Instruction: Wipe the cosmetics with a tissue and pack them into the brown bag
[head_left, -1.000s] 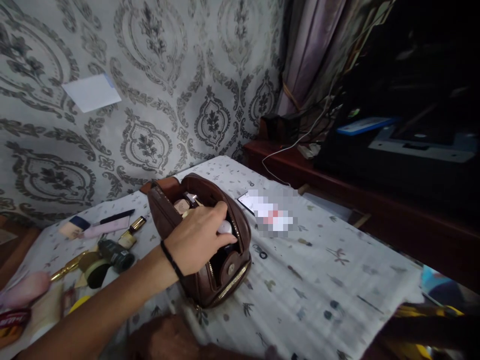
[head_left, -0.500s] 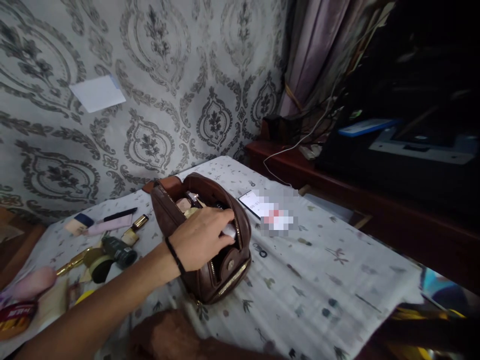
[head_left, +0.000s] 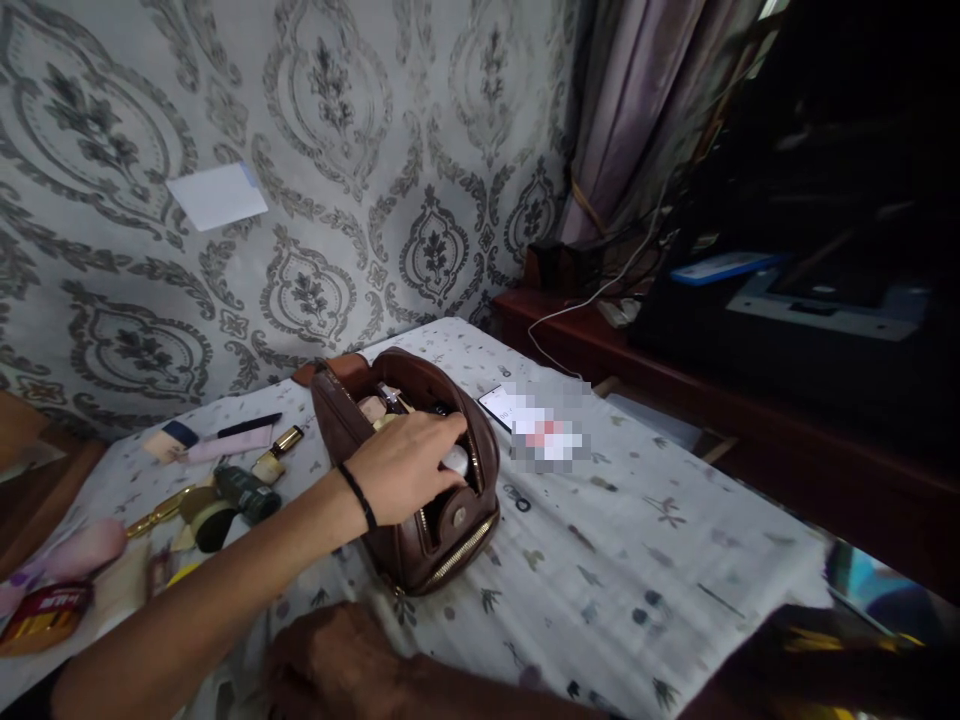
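A brown cosmetic bag (head_left: 397,565) stands unzipped on the patterned cloth, with several small items inside. My left hand (head_left: 412,465), a black band at its wrist, reaches into the opening. Its thumb and fingers close around a whitish, rounded item (head_left: 454,460) near the bag's right inner side; the item's kind is not clear. Below the bag, my right hand (head_left: 337,650) rests on the cloth in shadow, loosely curled, its fingers mostly hidden.
Left of the bag lie a dark green tube (head_left: 247,492), a pink tube (head_left: 232,442), a gold-capped bottle (head_left: 279,452) and a red-and-gold pack (head_left: 46,615). A lit phone (head_left: 496,402) is at the right, beside a dark red desk (head_left: 645,350) with a white cable (head_left: 600,292).
The view has shifted slightly. My left hand stays in the bag around the whitish item, and my right hand still rests below it.
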